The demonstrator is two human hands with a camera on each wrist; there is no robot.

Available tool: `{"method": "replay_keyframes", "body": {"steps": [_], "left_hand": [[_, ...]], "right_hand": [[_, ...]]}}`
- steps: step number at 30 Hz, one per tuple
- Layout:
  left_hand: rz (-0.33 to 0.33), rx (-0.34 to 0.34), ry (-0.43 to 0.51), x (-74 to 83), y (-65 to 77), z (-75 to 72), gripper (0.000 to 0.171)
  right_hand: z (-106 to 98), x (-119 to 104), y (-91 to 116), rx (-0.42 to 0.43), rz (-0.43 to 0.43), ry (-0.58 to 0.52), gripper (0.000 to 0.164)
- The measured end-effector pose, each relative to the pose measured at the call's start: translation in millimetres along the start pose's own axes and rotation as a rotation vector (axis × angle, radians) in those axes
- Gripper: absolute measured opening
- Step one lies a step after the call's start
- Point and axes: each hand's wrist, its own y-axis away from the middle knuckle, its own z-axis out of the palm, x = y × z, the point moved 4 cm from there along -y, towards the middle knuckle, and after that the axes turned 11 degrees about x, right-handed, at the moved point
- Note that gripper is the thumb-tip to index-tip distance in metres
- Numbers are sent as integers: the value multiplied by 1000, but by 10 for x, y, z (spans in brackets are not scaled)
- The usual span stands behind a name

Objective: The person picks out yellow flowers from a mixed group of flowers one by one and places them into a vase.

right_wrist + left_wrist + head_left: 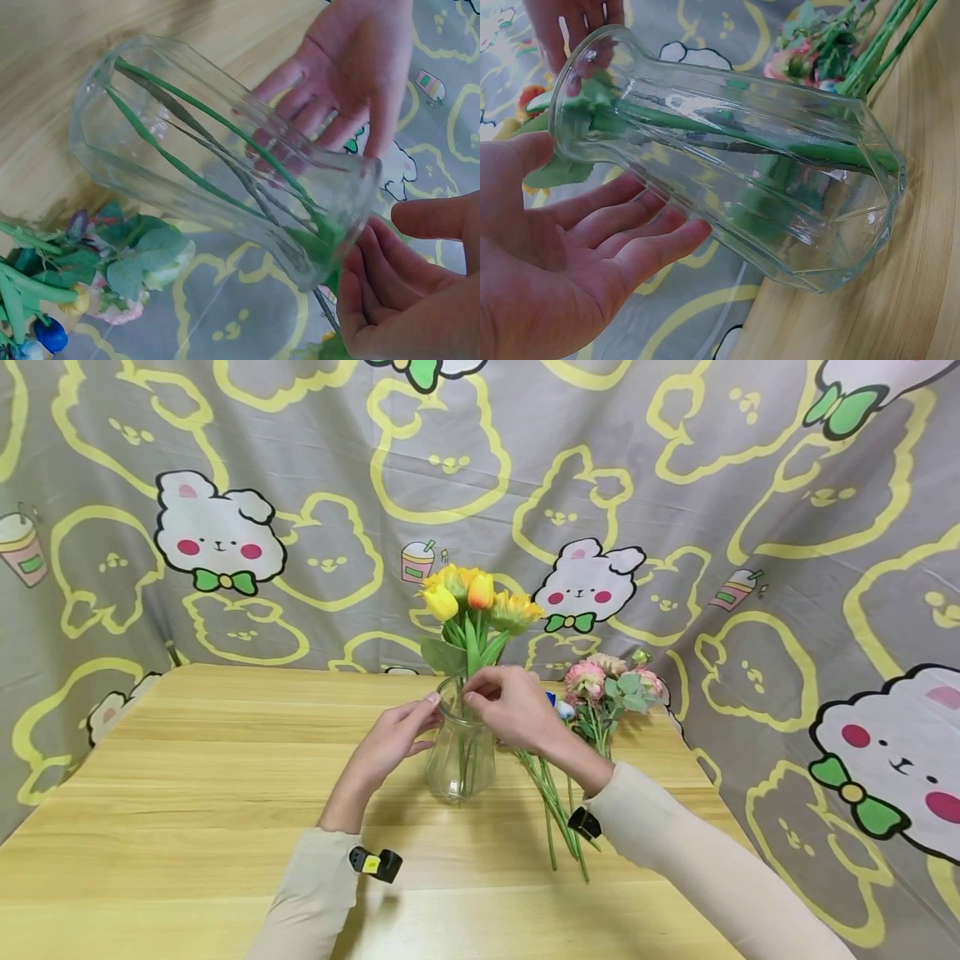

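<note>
A clear faceted glass vase (450, 777) stands on the table, holding a yellow tulip (441, 602), an orange tulip (482, 591) and sunflowers (513, 612). Several green stems (184, 161) show through its glass in the right wrist view. My left hand (386, 745) touches the vase's rim with the thumb; its fingers (660, 251) extend loosely beside the neck, palm facing the glass. At the mouth, my right hand (517, 706) has thumb and fingers bent together at a flower stem just above the rim; its grip is partly hidden.
Right of the vase lie pink flowers (585, 681) with grey-green leaves (632, 691), and a small blue flower (50, 334). Their long stems (558, 814) reach toward the table's front. A patterned grey curtain (315, 468) hangs behind and beside the wooden table (225, 777).
</note>
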Motion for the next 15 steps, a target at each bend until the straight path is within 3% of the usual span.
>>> {"method": "replay_keyframes", "body": {"steps": [8,15], "left_hand": [[-2,2,14,11,3,-4,75],[0,-9,17,6,6,8,74]], "right_hand": [[-273,103,-67,70,52,8,17],[-424,470,-118,86,127,60,18]]}}
